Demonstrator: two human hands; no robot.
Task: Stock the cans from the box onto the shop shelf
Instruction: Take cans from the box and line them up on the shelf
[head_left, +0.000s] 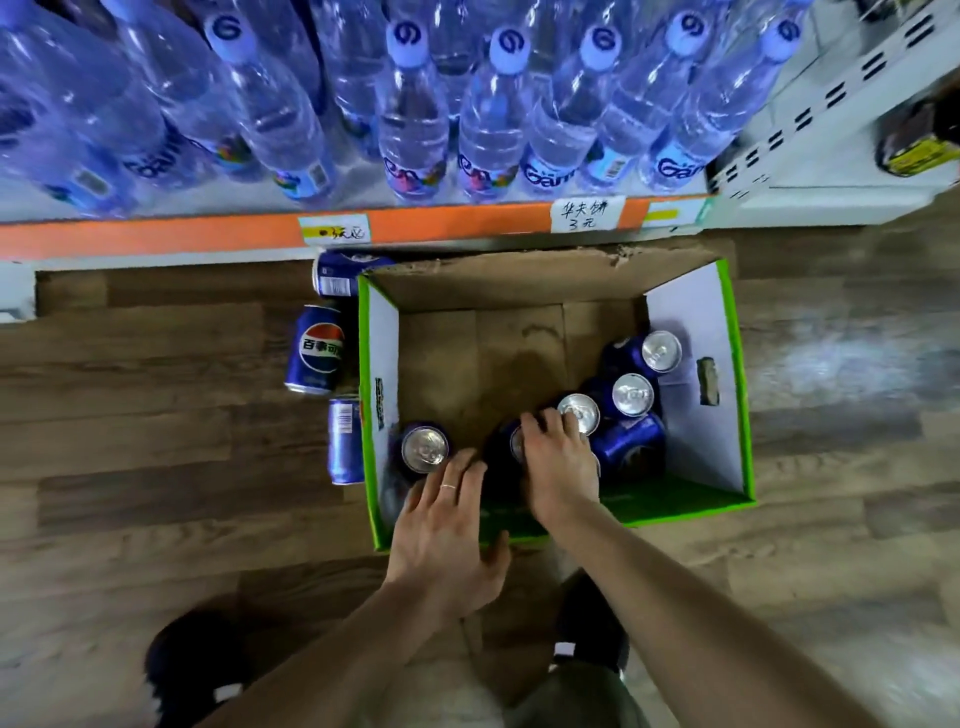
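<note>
An open cardboard box (696, 322) with green edges stands on the floor below the shelf. Several blue cola cans sit inside it, mostly along the right and near sides. My right hand (561, 467) reaches into the box, its fingers spread over the tops of two cans: a partly hidden can (506, 441) and an upright can (582, 410). Whether it grips them is unclear. My left hand (447, 530) hovers over the box's near edge, fingers straight, tips close to a lone upright can (425, 449) in the near left corner.
Three cola cans lie on the wooden floor left of the box, among them one with its logo up (317, 349). The shelf (208, 236) with an orange price strip carries rows of water bottles (413, 119). My shoes (192, 670) stand near the box.
</note>
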